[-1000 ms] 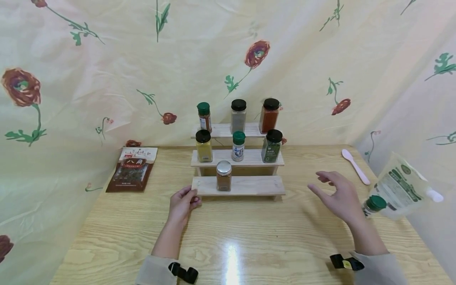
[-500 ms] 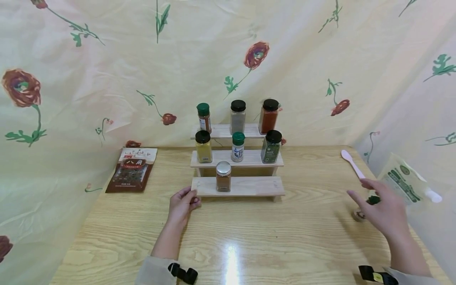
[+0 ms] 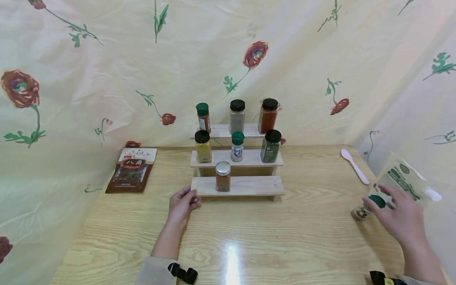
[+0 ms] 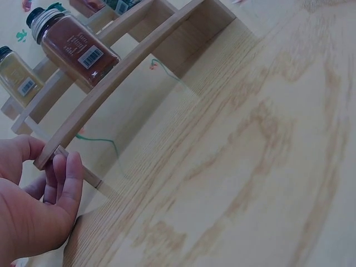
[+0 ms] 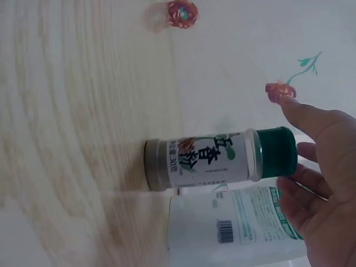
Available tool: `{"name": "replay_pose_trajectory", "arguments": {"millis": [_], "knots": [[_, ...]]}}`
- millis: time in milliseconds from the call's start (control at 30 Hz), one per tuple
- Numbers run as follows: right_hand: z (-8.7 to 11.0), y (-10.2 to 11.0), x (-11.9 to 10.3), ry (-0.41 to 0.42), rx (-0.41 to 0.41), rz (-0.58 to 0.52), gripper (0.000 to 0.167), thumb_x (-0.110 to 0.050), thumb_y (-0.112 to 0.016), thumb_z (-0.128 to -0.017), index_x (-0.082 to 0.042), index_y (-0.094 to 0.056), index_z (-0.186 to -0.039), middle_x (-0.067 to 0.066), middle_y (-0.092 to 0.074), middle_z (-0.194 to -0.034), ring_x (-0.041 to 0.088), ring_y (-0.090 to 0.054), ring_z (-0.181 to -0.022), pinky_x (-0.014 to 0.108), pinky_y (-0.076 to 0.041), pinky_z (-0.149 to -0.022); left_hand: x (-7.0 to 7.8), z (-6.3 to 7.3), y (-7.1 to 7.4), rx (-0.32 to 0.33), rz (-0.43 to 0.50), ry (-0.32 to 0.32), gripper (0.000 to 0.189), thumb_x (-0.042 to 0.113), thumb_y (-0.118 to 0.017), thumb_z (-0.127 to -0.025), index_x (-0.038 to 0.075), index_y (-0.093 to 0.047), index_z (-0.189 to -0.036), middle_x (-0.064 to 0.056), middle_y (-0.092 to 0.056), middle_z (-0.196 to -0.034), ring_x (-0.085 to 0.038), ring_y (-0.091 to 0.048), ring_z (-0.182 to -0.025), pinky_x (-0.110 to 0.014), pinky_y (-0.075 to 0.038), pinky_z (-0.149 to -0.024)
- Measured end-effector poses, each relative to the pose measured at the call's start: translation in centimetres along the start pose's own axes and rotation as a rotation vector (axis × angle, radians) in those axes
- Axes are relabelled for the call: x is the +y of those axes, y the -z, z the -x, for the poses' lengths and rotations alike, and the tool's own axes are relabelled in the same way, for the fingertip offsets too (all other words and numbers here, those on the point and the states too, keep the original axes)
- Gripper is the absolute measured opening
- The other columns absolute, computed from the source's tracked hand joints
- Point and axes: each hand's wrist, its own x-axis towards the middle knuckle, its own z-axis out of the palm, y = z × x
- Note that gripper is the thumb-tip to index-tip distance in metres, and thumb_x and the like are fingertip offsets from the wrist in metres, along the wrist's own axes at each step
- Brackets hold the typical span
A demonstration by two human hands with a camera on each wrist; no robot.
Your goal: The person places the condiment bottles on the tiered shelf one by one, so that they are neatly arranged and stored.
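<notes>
A three-tier wooden spice rack (image 3: 254, 186) stands mid-table. My left hand (image 3: 182, 206) pinches the left end of its lowest shelf, thumb above and fingers curled below in the left wrist view. A silver-lidded jar of brown spice (image 3: 223, 178) stands on that shelf. At the right, a spice shaker (image 5: 206, 161) with a green cap and white label stands upright on the table. Beside its cap is my right hand (image 3: 402, 213), thumb spread away and fingers loosely bent near the cap's far side. In the head view this hand partly covers the shaker.
Jars with black or green lids fill the two upper tiers, including a red one (image 3: 268, 116). A brown spice packet (image 3: 131, 170) lies at left. Behind the shaker stands a spouted white pouch (image 3: 399, 174); a pink spoon (image 3: 354, 166) lies near the right edge.
My right hand has moved right, from beside the rack to the green-capped shaker near the pouch. The left hand stays at the rack's lowest shelf.
</notes>
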Motion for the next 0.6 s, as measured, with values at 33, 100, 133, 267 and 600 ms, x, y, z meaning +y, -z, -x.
{"name": "replay_pose_trajectory", "arguments": {"millis": [33,100,133,267,600], "knots": [[0.07,-0.04,0.25,-0.005,-0.028,0.006,0.061,-0.026,-0.081,-0.088,0.013,-0.057,-0.128,0.039,-0.057,-0.120,0.056,-0.052,-0.105,0.068,-0.043,-0.082,0.00,0.01,0.01,0.000,0.000,0.000,0.040,-0.002,-0.061,-0.097,-0.016,-0.050,-0.133,-0.004,-0.062,-0.084,-0.010,-0.063,-0.067,-0.022,-0.062,-0.068],[0.24,-0.11,0.69,-0.024,-0.093,0.019,0.064,-0.029,-0.081,-0.088,0.014,-0.056,-0.128,0.040,-0.058,-0.117,0.055,-0.056,-0.099,0.061,-0.050,-0.074,-0.02,0.01,0.02,-0.001,0.006,-0.003,0.040,-0.002,-0.061,-0.097,-0.016,-0.050,-0.132,-0.004,-0.062,-0.084,-0.010,-0.064,-0.067,-0.023,-0.062,-0.067],[0.34,-0.16,0.89,-0.032,-0.118,0.023,0.065,-0.030,-0.081,-0.088,0.014,-0.056,-0.128,0.040,-0.058,-0.115,0.054,-0.058,-0.095,0.056,-0.053,-0.069,-0.04,0.00,0.02,0.000,0.008,-0.004,0.040,-0.002,-0.061,-0.097,-0.016,-0.050,-0.132,-0.004,-0.062,-0.084,-0.010,-0.064,-0.067,-0.023,-0.062,-0.067],[0.56,-0.24,1.23,-0.065,-0.155,0.029,0.064,-0.032,-0.081,-0.088,0.013,-0.057,-0.127,0.039,-0.061,-0.105,0.050,-0.064,-0.085,0.028,-0.050,-0.055,-0.05,-0.10,0.03,-0.003,0.009,-0.009,0.039,-0.002,-0.061,-0.097,-0.016,-0.051,-0.131,-0.004,-0.062,-0.083,-0.010,-0.063,-0.067,-0.023,-0.063,-0.067],[0.67,-0.03,0.91,-0.120,-0.146,0.025,0.057,-0.035,-0.080,-0.088,0.011,-0.063,-0.117,0.035,-0.065,-0.102,0.044,-0.067,-0.080,0.011,-0.040,-0.049,-0.07,-0.08,0.14,-0.012,-0.001,-0.007,0.042,-0.001,-0.061,-0.097,-0.016,-0.049,-0.134,-0.005,-0.062,-0.085,-0.010,-0.063,-0.068,-0.022,-0.062,-0.068]]}}
